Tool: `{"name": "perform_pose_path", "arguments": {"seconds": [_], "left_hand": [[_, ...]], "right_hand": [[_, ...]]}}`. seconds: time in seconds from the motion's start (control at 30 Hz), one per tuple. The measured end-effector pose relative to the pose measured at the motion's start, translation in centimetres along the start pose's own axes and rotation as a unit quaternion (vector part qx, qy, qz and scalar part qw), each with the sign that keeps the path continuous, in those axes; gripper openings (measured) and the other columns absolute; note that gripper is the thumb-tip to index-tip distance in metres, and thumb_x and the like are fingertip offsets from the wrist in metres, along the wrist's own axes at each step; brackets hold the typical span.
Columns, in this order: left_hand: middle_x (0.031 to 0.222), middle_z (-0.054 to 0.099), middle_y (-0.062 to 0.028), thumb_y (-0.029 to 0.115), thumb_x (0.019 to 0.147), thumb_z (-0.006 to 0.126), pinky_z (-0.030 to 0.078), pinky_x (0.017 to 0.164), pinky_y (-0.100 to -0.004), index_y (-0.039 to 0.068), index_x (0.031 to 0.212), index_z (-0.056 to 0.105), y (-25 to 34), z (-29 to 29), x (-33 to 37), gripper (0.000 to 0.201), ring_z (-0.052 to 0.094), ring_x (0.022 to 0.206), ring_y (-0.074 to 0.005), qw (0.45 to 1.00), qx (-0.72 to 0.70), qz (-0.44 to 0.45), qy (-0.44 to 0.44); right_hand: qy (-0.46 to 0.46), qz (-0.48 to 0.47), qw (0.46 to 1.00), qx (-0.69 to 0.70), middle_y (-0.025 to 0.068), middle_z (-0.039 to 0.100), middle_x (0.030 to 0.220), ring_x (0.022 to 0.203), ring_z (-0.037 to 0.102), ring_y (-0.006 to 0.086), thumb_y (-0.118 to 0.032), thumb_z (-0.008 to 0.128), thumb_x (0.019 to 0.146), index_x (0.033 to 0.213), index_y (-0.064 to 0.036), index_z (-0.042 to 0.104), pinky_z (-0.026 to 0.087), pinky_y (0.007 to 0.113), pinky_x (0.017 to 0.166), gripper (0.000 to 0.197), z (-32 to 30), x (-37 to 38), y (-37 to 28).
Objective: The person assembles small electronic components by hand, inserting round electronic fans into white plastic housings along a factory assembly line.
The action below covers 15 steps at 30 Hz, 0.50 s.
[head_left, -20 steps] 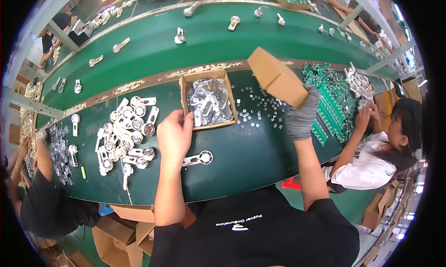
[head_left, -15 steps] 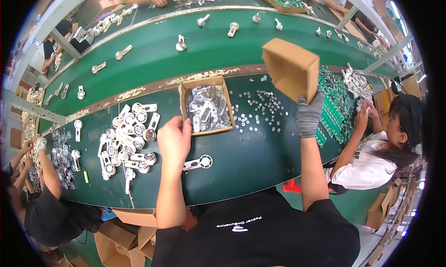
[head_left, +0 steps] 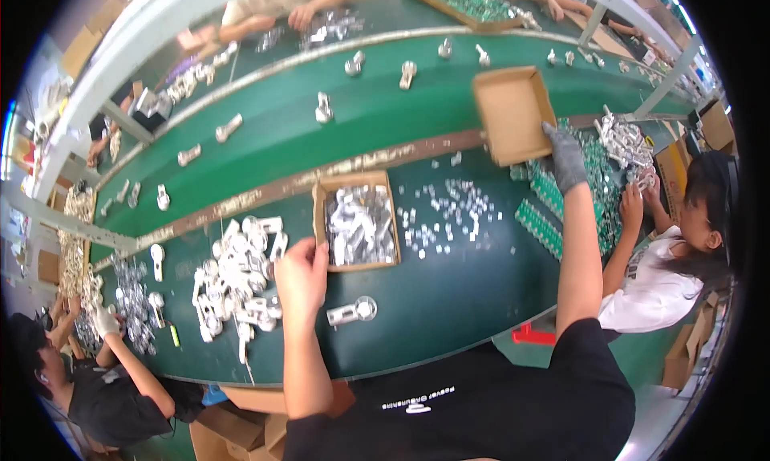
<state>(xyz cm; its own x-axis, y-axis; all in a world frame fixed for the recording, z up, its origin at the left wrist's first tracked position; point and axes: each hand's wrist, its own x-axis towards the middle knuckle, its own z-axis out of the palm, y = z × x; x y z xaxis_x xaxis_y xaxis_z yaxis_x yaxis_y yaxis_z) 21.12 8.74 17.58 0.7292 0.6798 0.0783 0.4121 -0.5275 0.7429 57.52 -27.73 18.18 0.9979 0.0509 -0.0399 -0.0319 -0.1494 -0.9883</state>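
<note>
- Your right hand [head_left: 566,158], in a grey glove, grasps the empty cardboard box [head_left: 513,114] by its lower right corner and holds it in the air over the far edge of the green workbench [head_left: 449,300], just in front of the conveyor belt [head_left: 321,140].
- Compared with the earlier frames, the box has swung round: half a second ago it stood on edge with one side wall facing you, and now its open side faces you so that you see its bare bottom.
- The box also sits higher and farther out than before, and your right arm is stretched out longer.
- Your left hand [head_left: 301,275] is bare and has hardly moved. It rests curled at the left wall of the parts box [head_left: 358,223], which is full of small silver pieces; you cannot tell whether its fingers pinch anything.
- The pile of white and silver fittings [head_left: 237,280] lies just left of that hand, as before.
- One single metal fitting [head_left: 353,311] lies on the bench just right of your left wrist, unmoved.
- Loose small silver pieces [head_left: 449,212] are scattered between the parts box and the lifted box.
</note>
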Motion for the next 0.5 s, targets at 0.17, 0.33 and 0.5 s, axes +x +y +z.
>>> {"name": "perform_pose_path", "arguments": {"seconds": [0.17, 0.33, 0.5], "left_hand": [[0.073, 0.070, -0.0184, 0.022, 0.092, 0.072, 0.053, 0.063, -0.0369, -0.001, 0.096, 0.074, -2.3, -0.1, -1.0, 0.024, 0.070, 0.062, -0.0273, 1.000, 0.003, -0.025, 0.001], [0.079, 0.075, -0.0140, 0.017, 0.090, 0.078, 0.055, 0.062, -0.0298, -0.007, 0.109, 0.072, -1.7, 0.1, -1.6, 0.032, 0.069, 0.065, -0.0157, 0.995, -0.081, -0.015, 0.052], [0.082, 0.074, -0.0123, 0.015, 0.090, 0.078, 0.055, 0.065, -0.0285, -0.007, 0.115, 0.069, -2.1, -0.3, -2.0, 0.035, 0.069, 0.070, -0.0139, 0.996, -0.078, -0.020, 0.047]], "right_hand": [[-0.075, 0.046, 0.994, 0.063, 0.0075, 0.071, 0.108, 0.091, 0.066, 0.0187, -0.055, 0.072, 0.090, 0.124, -0.0047, 0.067, 0.054, 0.036, 0.067, 0.061, 1.2, -4.8, 0.8], [-0.141, 0.050, 0.950, 0.275, 0.0106, 0.068, 0.124, 0.112, 0.068, 0.0260, -0.041, 0.071, 0.091, 0.135, -0.0030, 0.059, 0.058, 0.044, 0.095, 0.060, -0.3, -10.3, -3.3], [-0.045, -0.120, 0.946, 0.298, 0.0083, 0.072, 0.119, 0.099, 0.072, 0.0220, -0.038, 0.075, 0.090, 0.133, -0.0044, 0.061, 0.062, 0.038, 0.081, 0.057, -0.4, -9.7, -17.3]]}}
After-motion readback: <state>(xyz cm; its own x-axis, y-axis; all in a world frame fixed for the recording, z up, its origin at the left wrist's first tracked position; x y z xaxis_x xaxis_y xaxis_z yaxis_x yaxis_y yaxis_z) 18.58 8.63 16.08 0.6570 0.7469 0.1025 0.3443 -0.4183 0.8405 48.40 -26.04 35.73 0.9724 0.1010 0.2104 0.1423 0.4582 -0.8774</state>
